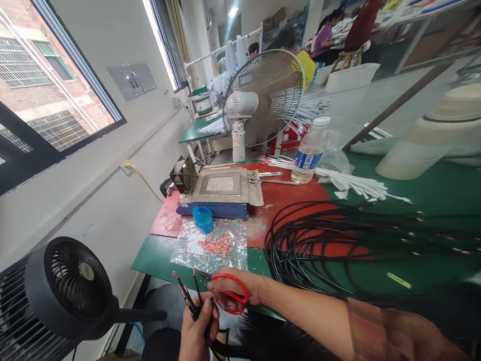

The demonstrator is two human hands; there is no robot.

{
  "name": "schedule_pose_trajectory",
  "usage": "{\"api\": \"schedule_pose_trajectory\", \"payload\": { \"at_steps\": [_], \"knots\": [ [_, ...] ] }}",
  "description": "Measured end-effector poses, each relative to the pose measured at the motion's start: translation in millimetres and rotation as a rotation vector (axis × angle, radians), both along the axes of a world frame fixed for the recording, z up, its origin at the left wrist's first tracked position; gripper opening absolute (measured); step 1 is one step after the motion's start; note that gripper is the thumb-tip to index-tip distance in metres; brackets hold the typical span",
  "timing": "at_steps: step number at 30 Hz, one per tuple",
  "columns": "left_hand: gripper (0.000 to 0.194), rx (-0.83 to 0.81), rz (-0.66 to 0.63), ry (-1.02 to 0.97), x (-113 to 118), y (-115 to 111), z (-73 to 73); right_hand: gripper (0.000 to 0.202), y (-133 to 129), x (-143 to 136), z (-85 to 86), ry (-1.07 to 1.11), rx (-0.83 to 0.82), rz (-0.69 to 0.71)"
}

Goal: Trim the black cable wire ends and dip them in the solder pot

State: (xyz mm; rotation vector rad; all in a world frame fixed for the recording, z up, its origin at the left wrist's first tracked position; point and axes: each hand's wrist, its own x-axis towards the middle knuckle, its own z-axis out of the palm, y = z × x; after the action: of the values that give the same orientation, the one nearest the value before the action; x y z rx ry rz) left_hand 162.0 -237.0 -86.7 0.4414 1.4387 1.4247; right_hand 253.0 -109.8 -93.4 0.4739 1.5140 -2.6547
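Note:
My left hand (pixel 199 323) is closed around several black cables (pixel 190 304), whose stripped ends with red and light-coloured tips point up. Just right of it, my right hand (pixel 231 291) grips scissors with red handles (pixel 243 291); their dark blades point left, close to the cable ends. Both hands are near the front edge of the green table (pixel 158 255). Beyond them lies a clear plastic bag (pixel 238 250) with many small red and yellowish bits (pixel 218 244) on it. A blue round container (pixel 203 220) stands at the bag's back edge.
A flat metal-topped device (pixel 221 184) with a small black fan (pixel 184 174) stands behind the bag. Coiled black cables (pixel 300 245) spread right. A bottle (pixel 308 153), white wires (pixel 356 183) and a standing fan (pixel 263 100) are farther back. A dark fan (pixel 71 286) is left. People sit in the background.

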Motion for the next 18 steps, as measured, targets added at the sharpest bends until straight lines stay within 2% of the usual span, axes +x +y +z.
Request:
{"api": "schedule_pose_trajectory", "payload": {
  "at_steps": [8,14,18],
  "knots": [
    [0.024,-0.014,0.099,-0.031,1.2,-0.6,-7.3,0.036,-0.9,-1.2,1.9,-0.037,-0.017,-0.038],
    [0.028,-0.025,0.174,-0.033,3.1,3.8,-5.5,0.047,-1.7,-3.5,-4.9,0.013,0.031,-0.162],
    [0.028,-0.025,0.205,-0.021,3.2,5.0,-2.1,0.048,-2.1,-3.3,-5.3,0.044,0.026,-0.148]
  ]
}}
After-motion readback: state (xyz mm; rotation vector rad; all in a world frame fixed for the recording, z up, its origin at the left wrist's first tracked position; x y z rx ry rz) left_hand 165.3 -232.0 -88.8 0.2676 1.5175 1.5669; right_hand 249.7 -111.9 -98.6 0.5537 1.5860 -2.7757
